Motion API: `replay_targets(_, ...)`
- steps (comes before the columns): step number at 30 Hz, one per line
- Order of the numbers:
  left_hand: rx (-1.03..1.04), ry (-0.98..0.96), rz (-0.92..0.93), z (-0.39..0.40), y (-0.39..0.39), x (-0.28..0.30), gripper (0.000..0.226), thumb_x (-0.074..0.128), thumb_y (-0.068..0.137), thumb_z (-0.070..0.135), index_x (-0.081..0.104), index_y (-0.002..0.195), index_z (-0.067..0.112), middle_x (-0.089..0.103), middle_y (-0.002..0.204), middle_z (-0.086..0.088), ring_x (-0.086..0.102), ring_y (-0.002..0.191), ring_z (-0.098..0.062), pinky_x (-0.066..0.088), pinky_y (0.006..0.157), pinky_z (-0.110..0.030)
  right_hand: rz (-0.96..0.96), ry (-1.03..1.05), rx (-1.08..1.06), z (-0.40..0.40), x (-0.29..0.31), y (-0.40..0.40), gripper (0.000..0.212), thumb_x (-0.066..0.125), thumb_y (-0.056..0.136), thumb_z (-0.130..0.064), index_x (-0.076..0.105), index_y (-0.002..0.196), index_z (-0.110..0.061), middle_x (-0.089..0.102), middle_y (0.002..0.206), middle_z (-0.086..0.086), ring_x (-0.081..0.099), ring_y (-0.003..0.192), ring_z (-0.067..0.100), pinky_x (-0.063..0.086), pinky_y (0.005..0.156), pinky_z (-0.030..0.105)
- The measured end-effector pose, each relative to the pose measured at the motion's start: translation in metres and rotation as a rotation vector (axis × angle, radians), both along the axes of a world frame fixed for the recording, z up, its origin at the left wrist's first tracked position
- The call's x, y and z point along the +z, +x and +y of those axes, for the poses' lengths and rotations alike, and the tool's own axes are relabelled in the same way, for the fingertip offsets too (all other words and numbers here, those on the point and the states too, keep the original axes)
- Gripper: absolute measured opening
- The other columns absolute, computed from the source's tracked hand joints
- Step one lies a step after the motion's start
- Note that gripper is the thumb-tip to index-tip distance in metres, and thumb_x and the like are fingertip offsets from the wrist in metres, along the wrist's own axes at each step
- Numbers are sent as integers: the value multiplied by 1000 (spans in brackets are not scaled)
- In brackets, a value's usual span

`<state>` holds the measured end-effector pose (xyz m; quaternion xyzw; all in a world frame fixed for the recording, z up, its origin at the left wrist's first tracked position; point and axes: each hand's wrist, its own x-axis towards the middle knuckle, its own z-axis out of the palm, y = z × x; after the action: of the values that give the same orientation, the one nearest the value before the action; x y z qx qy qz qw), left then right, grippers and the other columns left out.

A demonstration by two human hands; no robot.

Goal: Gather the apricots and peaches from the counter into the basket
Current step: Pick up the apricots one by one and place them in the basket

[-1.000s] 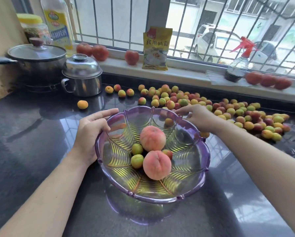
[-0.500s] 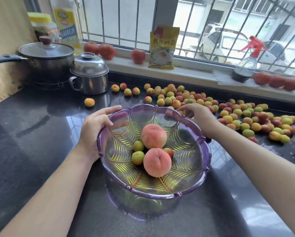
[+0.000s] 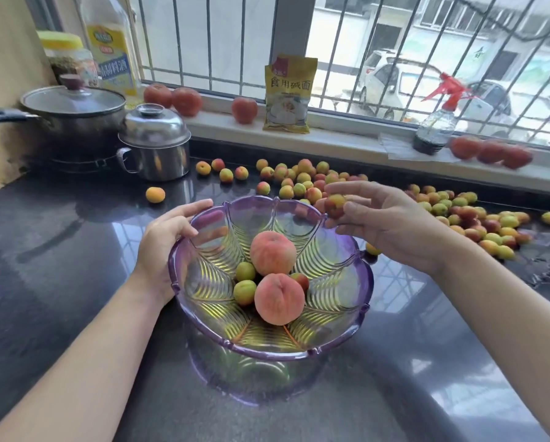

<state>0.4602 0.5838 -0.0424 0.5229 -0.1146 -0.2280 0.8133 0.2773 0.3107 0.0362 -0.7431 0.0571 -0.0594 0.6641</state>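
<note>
A clear purple basket stands on the dark counter in front of me. Inside lie two peaches and three small apricots. My left hand grips the basket's left rim. Over the far right rim my right hand pinches one reddish apricot between thumb and fingers. Behind the basket, several apricots lie scattered along the counter and stretch to the right. A single orange apricot lies apart at the left.
A black lidded pan and a steel lidded pot stand at the back left. On the sill are red tomatoes, a yellow packet, a spray bottle and more tomatoes. Bottles stand in the left corner.
My right hand has lifted from the pile behind the basket, now holding one apricot above the far right rim. My left hand stays on the left rim.
</note>
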Motion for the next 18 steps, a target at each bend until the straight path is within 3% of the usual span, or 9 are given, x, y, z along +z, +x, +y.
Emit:
replay_targets(2,1,-11,5,0,-1,1,51,34,92,-10,67,130,-5,74,121,-28,74,110,-41,66,87,-43,66,-177,24,10,4,1,32,66,97,-23,69,128,-30,71,125,-1,70,110,20,56,92,28)
replay_targets(5,1,-22,5,-1,-2,3,51,33,92,-11,67,130,-6,74,118,-26,78,100,-32,66,77,-35,161,-785,30,33,6,9,33,64,98,-19,69,122,-41,68,114,-22,70,96,0,57,79,14)
replay_targets(7,-1,-15,2,-1,-1,2,51,34,92,-11,67,130,-6,74,119,-26,78,99,-30,65,76,-34,210,-1150,38,46,-1,18,38,69,95,-24,62,130,-37,67,110,-16,67,92,4,59,76,22)
replay_targets(9,4,-7,-1,-1,0,0,51,34,92,-10,68,129,-4,74,122,-27,78,104,-32,65,80,-37,217,-1368,59,53,-11,25,36,70,93,-25,60,127,-30,68,104,-8,65,88,13,59,74,30)
replay_targets(13,11,7,-5,-2,4,-4,52,34,91,-10,67,131,-4,71,127,-31,67,122,-49,62,96,-50,228,-1471,69,51,-21,31,13,68,87,-18,61,96,-25,60,82,-10,58,73,12,53,58,28)
replay_targets(18,6,-14,2,-2,6,-7,52,36,88,-8,68,128,-4,71,125,-30,66,123,-51,64,92,-48,235,-1419,99,51,-27,31,15,70,84,-17,61,93,-25,57,79,-11,52,72,4,52,61,29)
